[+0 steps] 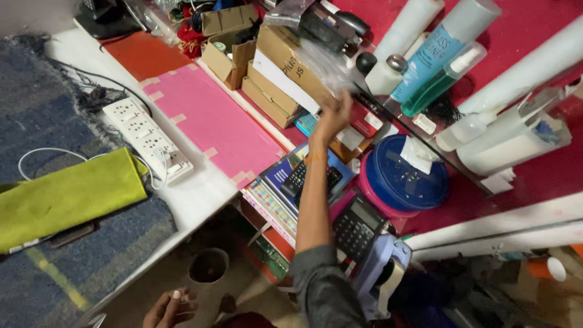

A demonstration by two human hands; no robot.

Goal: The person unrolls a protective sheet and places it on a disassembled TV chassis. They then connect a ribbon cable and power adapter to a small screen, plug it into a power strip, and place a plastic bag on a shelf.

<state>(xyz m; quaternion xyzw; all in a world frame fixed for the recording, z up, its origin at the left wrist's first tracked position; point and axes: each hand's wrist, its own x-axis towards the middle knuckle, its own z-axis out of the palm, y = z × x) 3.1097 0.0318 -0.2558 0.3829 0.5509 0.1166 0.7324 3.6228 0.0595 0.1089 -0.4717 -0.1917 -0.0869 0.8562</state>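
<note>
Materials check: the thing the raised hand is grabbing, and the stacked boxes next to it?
Bag in the right hand: looks like thin clear plastic film, glossy, crinkled, see-through. Stacked boxes: likely corrugated cardboard, matte brown, with folded flaps and a white label.

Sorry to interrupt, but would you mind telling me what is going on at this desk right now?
A person is reaching the right hand up over a cluttered desk and holding a clear plastic bag above stacked cardboard boxes. The left hand hangs low near the floor, seemingly empty. Under the outstretched arm lie a black calculator, a tape dispenser and a blue lidded container.
</note>
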